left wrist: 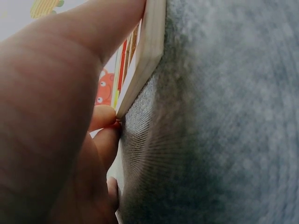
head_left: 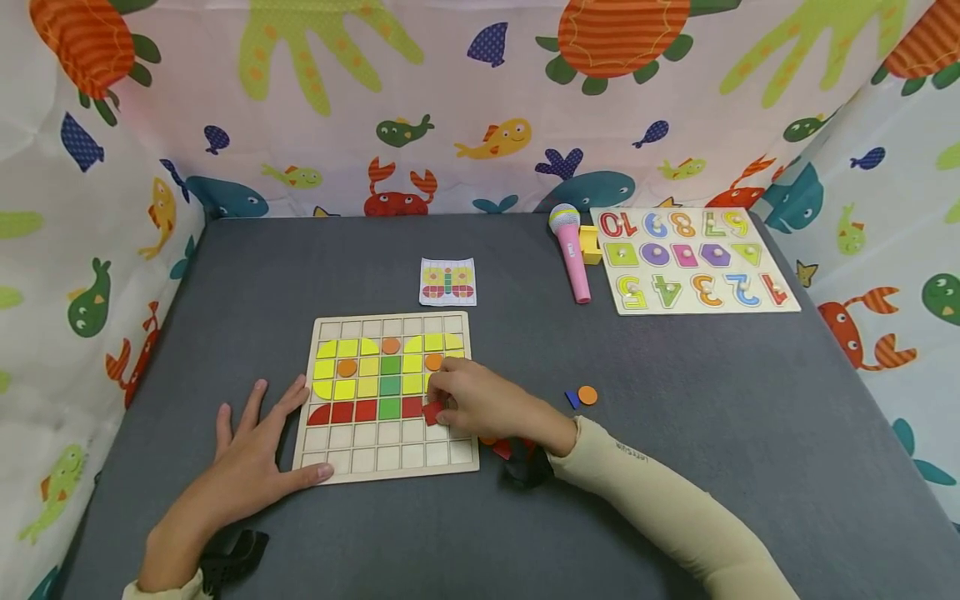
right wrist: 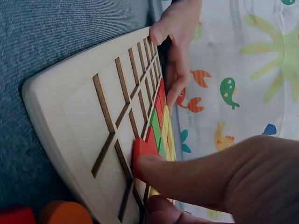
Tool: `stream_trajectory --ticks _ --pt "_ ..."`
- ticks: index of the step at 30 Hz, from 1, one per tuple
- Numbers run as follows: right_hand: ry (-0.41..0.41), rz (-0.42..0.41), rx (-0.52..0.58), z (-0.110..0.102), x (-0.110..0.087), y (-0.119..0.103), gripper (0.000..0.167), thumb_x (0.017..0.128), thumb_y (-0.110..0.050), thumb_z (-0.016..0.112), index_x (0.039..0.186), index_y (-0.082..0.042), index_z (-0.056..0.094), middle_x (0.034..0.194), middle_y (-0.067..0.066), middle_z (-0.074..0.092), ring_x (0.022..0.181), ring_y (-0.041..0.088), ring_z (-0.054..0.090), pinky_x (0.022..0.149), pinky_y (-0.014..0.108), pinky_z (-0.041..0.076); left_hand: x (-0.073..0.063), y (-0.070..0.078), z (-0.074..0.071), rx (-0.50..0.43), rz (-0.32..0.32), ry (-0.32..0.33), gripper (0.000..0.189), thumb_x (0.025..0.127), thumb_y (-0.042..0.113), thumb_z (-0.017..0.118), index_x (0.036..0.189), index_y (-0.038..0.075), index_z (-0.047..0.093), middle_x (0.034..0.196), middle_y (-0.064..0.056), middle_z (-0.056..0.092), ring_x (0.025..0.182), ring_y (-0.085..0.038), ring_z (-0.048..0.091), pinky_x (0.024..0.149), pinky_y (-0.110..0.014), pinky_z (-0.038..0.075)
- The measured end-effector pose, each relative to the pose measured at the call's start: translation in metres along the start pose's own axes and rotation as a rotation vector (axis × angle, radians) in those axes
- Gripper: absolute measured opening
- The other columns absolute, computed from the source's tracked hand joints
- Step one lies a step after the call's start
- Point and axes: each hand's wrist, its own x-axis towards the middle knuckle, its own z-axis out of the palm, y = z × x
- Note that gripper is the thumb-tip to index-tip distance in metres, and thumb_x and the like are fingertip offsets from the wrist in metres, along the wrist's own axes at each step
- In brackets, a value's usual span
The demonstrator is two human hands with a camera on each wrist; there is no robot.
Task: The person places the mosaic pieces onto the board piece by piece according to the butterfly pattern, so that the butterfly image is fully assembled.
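A wooden grid board point(head_left: 348, 458) lies on the table, with yellow, green, orange and red tiles in its upper rows. My right hand point(head_left: 480, 404) pinches a red square tile point(right wrist: 145, 151) between thumb and finger. That tile is tilted over the red row, just right of a seated red square point(head_left: 412, 407). My left hand point(head_left: 251, 467) rests at the board's left edge, its thumb on the lower left corner and its fingers spread along the side. In the left wrist view, fingertips touch the board's edge. A small butterfly pattern card point(head_left: 447, 282) lies behind the board.
Loose red pieces point(head_left: 502, 448) lie partly hidden under my right wrist. An orange disc point(head_left: 587, 395) and a blue piece point(head_left: 573, 400) sit to the right. Farther back are a pink toy microphone point(head_left: 572, 258), a yellow block point(head_left: 590, 246) and a number puzzle board point(head_left: 697, 305).
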Motion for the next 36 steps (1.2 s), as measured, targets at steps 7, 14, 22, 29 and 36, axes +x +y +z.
stream_trajectory --ticks 7,14,22,29,36 --pt "0.102 0.025 0.069 0.001 0.004 0.004 0.014 0.098 -0.002 0.076 0.089 -0.011 0.071 0.077 -0.005 0.061 0.072 0.013 0.056 0.066 0.027 0.049 0.001 0.002 0.001 -0.002 -0.004 -0.003 0.125 0.081 0.07 0.084 0.171 0.011 0.022 0.177 -0.017 0.015 0.159 -0.052 -0.009 0.113 -0.075 -0.022" --pt "0.118 0.009 -0.031 0.004 0.005 0.003 0.02 0.098 -0.004 0.077 0.082 -0.014 0.069 0.08 -0.004 0.057 0.075 0.015 0.053 0.066 0.027 0.046 0.002 0.003 0.002 -0.004 -0.002 -0.006 0.124 0.081 0.07 0.084 0.171 0.011 0.022 0.178 -0.017 0.015 0.159 -0.052 -0.01 0.113 -0.075 -0.023" --pt "0.105 -0.014 -0.027 0.002 0.003 0.005 0.015 0.1 -0.004 0.074 0.087 -0.01 0.071 0.078 -0.005 0.062 0.071 0.013 0.056 0.066 0.025 0.049 0.002 0.001 0.003 -0.003 0.007 0.0 0.124 0.082 0.069 0.084 0.172 0.012 0.021 0.178 -0.016 0.015 0.16 -0.051 -0.01 0.113 -0.075 -0.023" --pt "0.187 0.001 0.074 -0.03 -0.038 0.03 0.004 0.098 -0.003 0.077 0.098 -0.007 0.078 0.084 -0.007 0.065 0.073 0.011 0.057 0.067 0.029 0.052 0.002 0.001 0.003 -0.009 0.008 -0.005 0.123 0.083 0.068 0.083 0.172 0.013 0.019 0.178 -0.016 0.015 0.16 -0.05 -0.011 0.113 -0.075 -0.022" --pt "0.131 0.023 0.101 -0.046 -0.084 0.053 0.01 0.097 -0.006 0.08 0.107 -0.008 0.078 0.094 -0.006 0.068 0.081 0.01 0.06 0.073 0.032 0.055 0.001 -0.001 0.001 0.01 0.006 0.007 0.125 0.082 0.068 0.084 0.172 0.013 0.019 0.178 -0.017 0.014 0.16 -0.051 -0.011 0.113 -0.075 -0.022"
